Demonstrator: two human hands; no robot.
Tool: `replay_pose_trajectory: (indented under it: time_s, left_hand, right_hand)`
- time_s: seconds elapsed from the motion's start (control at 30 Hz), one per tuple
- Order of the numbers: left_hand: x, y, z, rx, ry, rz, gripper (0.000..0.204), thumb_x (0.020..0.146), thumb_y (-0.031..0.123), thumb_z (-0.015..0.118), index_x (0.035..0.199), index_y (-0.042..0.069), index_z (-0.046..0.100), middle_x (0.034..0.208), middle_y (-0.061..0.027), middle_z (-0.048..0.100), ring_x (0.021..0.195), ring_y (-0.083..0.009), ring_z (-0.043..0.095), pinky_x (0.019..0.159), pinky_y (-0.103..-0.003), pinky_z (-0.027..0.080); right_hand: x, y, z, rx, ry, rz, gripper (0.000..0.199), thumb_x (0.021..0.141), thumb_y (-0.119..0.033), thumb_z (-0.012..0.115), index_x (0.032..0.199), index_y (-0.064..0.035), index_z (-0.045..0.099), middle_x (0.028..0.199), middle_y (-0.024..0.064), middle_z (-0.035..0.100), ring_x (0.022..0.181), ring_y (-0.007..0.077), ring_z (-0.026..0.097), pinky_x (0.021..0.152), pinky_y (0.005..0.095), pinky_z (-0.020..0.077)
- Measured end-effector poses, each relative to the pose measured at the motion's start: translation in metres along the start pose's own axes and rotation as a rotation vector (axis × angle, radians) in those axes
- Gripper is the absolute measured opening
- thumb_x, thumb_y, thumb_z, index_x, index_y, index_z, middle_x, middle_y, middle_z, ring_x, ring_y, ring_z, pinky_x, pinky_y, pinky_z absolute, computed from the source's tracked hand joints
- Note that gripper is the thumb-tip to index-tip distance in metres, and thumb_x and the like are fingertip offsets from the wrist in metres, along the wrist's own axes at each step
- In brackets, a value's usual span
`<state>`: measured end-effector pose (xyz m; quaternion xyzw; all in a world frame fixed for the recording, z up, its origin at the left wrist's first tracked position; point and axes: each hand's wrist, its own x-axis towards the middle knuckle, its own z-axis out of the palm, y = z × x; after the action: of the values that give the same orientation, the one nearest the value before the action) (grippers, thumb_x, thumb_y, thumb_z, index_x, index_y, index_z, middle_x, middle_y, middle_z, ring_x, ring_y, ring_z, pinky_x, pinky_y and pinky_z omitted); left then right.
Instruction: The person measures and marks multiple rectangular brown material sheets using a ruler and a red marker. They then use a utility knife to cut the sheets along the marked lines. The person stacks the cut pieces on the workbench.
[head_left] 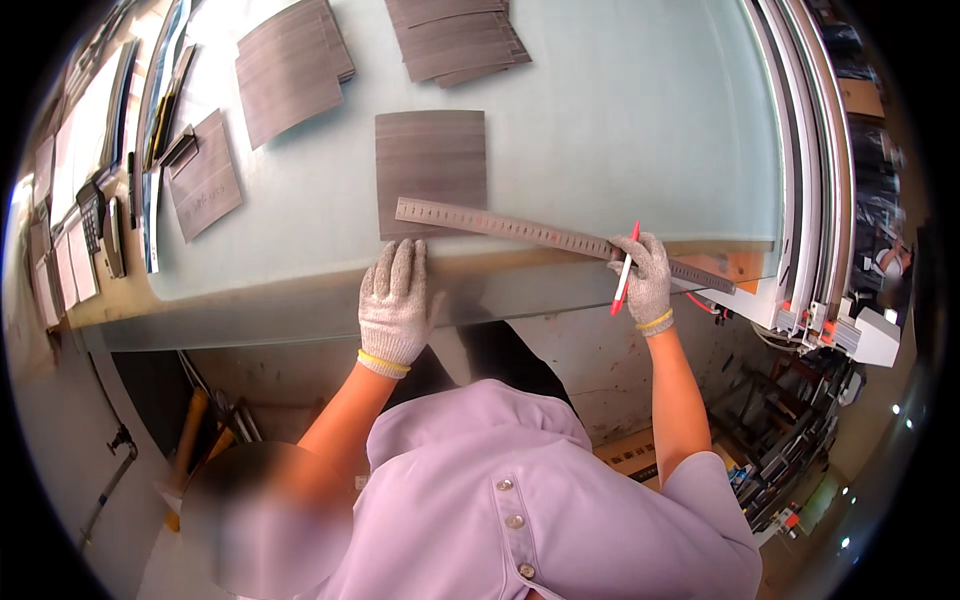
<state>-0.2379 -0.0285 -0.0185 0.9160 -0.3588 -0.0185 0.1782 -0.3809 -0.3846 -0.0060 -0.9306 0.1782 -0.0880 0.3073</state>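
Note:
A square grey-brown sheet point(430, 155) lies on the pale glass-like tabletop point(600, 130) in front of me. My left hand point(392, 312), in a knitted glove with a yellow cuff, rests flat with fingers stretched, its tips at the sheet's near edge. My right hand point(652, 280), gloved the same way, is closed around a long steel ruler point(520, 229) and a red-and-white pen point(624, 280). The ruler slants from the right hand toward the left, its far end over the lower part of the sheet. The pen stands nearly upright between the fingers.
Two stacks of similar sheets point(290, 75) point(455, 40) lie farther back. A single sheet with handwriting point(207, 180) has a dark clip-like piece point(181, 150) on it. At the left are a calculator point(91, 215), pens and papers. A white metal rail point(800, 150) borders the right side.

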Motion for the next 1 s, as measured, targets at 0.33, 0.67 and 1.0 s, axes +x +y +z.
replay_pose_trajectory:
  time_s: [0.33, 0.67, 1.0]
  left_hand:
    - [0.005, -0.002, -0.001, -0.03, 0.015, -0.035, 0.078, 0.082, 0.029, 0.077, 0.149, 0.0, 0.05, 0.146, -0.0223, 0.05, 0.139, -0.0425, 0.046, 0.113, -0.053, 0.038]
    - [0.006, -0.001, -0.001, -0.041, -0.006, -0.06, 0.079, 0.084, 0.031, 0.076, 0.151, -0.001, 0.048, 0.152, -0.0217, 0.047, 0.14, -0.0423, 0.046, 0.114, -0.053, 0.038]
    - [0.009, 0.0, -0.003, -0.034, -0.034, -0.064, 0.08, 0.084, 0.033, 0.075, 0.15, -0.002, 0.047, 0.157, -0.0197, 0.045, 0.14, -0.0415, 0.045, 0.114, -0.051, 0.037]
  right_hand:
    - [0.039, -0.003, 0.009, -0.064, -0.011, -0.092, 0.04, 0.07, -0.008, 0.082, 0.109, -0.0127, 0.075, 0.105, 0.0099, 0.063, 0.102, 0.0333, 0.059, 0.092, 0.0444, 0.0467]
    - [0.053, -0.004, 0.011, -0.119, -0.028, -0.14, 0.039, 0.07, -0.011, 0.081, 0.109, -0.0147, 0.077, 0.106, 0.0097, 0.064, 0.103, 0.033, 0.059, 0.093, 0.0441, 0.0453]
    - [0.056, -0.003, 0.011, -0.142, -0.025, -0.149, 0.036, 0.072, -0.012, 0.081, 0.108, -0.0142, 0.077, 0.106, 0.0097, 0.065, 0.103, 0.0337, 0.059, 0.094, 0.0446, 0.0451]
